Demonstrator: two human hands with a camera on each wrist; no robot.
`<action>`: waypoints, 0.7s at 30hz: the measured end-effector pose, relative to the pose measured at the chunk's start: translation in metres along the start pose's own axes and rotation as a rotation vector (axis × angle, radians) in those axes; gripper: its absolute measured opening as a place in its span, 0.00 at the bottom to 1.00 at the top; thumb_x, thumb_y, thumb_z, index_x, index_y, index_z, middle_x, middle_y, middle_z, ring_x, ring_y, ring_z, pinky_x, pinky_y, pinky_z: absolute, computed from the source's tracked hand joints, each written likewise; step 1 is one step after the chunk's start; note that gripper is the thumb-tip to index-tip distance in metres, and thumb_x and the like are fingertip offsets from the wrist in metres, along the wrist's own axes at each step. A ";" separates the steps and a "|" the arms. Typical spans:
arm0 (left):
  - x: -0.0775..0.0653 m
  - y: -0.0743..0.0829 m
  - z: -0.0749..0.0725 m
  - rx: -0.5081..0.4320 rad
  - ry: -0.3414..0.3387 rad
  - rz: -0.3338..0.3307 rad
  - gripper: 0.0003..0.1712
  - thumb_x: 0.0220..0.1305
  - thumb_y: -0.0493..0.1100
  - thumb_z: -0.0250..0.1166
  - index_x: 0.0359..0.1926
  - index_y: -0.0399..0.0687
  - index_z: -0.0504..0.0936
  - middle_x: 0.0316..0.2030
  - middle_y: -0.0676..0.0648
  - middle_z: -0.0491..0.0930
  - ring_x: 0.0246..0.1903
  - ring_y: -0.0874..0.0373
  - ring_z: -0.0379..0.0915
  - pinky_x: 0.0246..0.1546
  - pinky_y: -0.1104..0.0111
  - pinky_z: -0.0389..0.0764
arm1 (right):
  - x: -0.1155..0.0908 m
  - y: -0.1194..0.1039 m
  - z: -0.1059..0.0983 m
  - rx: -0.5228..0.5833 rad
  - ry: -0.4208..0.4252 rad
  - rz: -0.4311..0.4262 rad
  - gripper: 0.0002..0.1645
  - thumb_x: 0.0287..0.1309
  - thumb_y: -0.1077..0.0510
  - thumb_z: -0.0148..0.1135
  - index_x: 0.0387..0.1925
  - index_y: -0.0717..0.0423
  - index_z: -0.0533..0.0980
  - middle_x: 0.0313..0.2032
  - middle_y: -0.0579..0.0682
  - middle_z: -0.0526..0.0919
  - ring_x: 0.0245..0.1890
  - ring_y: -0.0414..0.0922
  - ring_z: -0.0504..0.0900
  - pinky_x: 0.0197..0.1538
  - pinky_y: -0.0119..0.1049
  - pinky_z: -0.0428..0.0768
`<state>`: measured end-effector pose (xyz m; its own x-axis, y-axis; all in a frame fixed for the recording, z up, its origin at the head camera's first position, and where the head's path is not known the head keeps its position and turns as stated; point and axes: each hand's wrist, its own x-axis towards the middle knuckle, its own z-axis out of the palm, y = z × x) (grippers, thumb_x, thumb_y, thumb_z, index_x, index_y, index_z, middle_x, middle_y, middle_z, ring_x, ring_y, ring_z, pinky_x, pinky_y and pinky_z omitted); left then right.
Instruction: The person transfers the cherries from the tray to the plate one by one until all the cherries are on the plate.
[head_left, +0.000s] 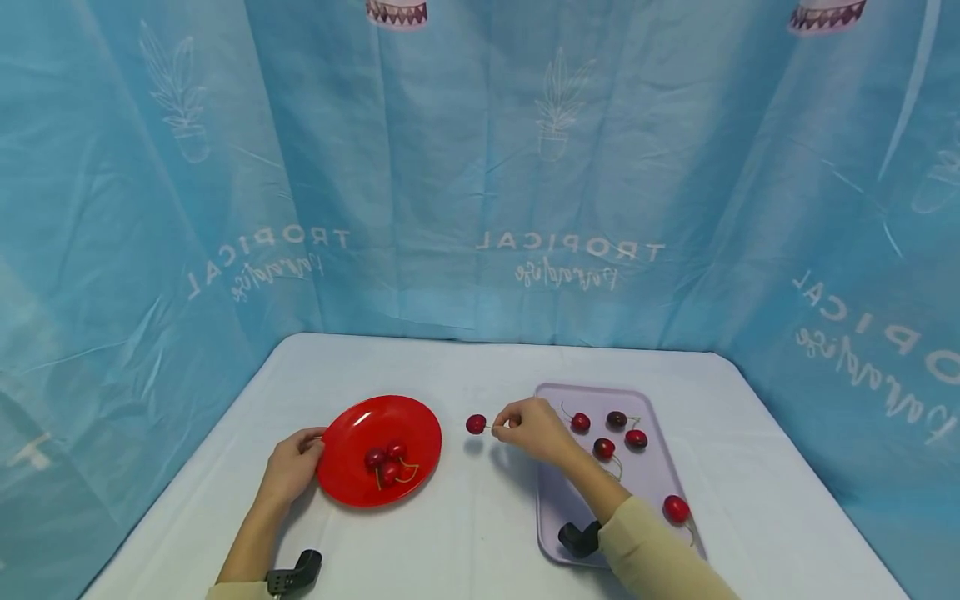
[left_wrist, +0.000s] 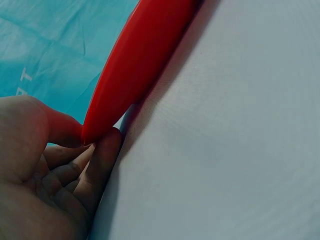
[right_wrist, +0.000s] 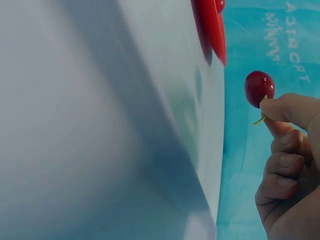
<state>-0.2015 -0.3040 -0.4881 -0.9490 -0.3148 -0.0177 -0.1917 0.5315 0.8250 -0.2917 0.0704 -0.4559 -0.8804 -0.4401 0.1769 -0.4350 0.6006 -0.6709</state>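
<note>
My left hand (head_left: 291,467) pinches the left rim of a red plate (head_left: 352,487) between thumb and fingers; the left wrist view shows the plate's edge (left_wrist: 120,75) in that grip. Several dark red cherries with stems (head_left: 390,472) lie on the plate. Between plate and tray, my right hand (head_left: 536,429) holds one cherry (head_left: 476,424) by its stem, above the table. In the right wrist view thumb and forefinger pinch the stem just under this cherry (right_wrist: 259,89), the other fingers curled.
A pale purple tray (head_left: 558,508) lies at the right under my right forearm. Several cherries (head_left: 603,449) are spread on it, one (head_left: 676,509) near its right edge. White cloth (head_left: 465,533) covers the table, and blue printed curtains (head_left: 465,167) hang behind and at both sides.
</note>
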 end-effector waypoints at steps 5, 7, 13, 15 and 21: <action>0.000 0.000 0.003 -0.011 0.006 0.011 0.23 0.70 0.40 0.51 0.61 0.31 0.70 0.53 0.32 0.73 0.50 0.40 0.71 0.48 0.54 0.79 | 0.003 -0.005 0.007 0.026 -0.013 -0.026 0.03 0.52 0.53 0.68 0.26 0.44 0.84 0.14 0.41 0.70 0.15 0.37 0.65 0.17 0.31 0.62; 0.001 0.000 0.005 -0.011 0.008 0.014 0.23 0.70 0.39 0.52 0.61 0.32 0.70 0.53 0.32 0.73 0.50 0.40 0.72 0.48 0.55 0.79 | 0.005 -0.006 0.010 0.028 -0.019 -0.028 0.03 0.53 0.53 0.68 0.26 0.44 0.84 0.14 0.41 0.70 0.15 0.37 0.65 0.18 0.31 0.63; 0.002 -0.004 0.006 0.006 0.029 0.016 0.22 0.69 0.39 0.53 0.61 0.33 0.71 0.53 0.33 0.74 0.49 0.41 0.72 0.47 0.55 0.79 | 0.011 -0.014 0.026 0.034 -0.010 -0.057 0.04 0.54 0.54 0.67 0.26 0.44 0.84 0.13 0.40 0.68 0.15 0.36 0.64 0.18 0.30 0.64; 0.002 -0.005 0.005 0.013 0.032 0.023 0.22 0.69 0.39 0.53 0.60 0.32 0.71 0.52 0.32 0.74 0.49 0.40 0.72 0.47 0.54 0.79 | 0.012 -0.018 0.030 0.043 0.001 -0.057 0.04 0.53 0.55 0.67 0.26 0.45 0.84 0.12 0.40 0.67 0.14 0.36 0.63 0.17 0.30 0.62; 0.001 -0.004 0.001 0.021 0.032 0.029 0.22 0.69 0.39 0.52 0.61 0.32 0.71 0.52 0.33 0.74 0.48 0.42 0.72 0.46 0.56 0.80 | 0.018 -0.030 0.041 0.026 0.002 -0.042 0.03 0.53 0.55 0.67 0.26 0.46 0.84 0.12 0.40 0.67 0.14 0.37 0.64 0.16 0.29 0.62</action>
<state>-0.2016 -0.3055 -0.4922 -0.9459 -0.3234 0.0244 -0.1694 0.5569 0.8131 -0.2873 0.0172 -0.4620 -0.8617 -0.4632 0.2071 -0.4669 0.5641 -0.6810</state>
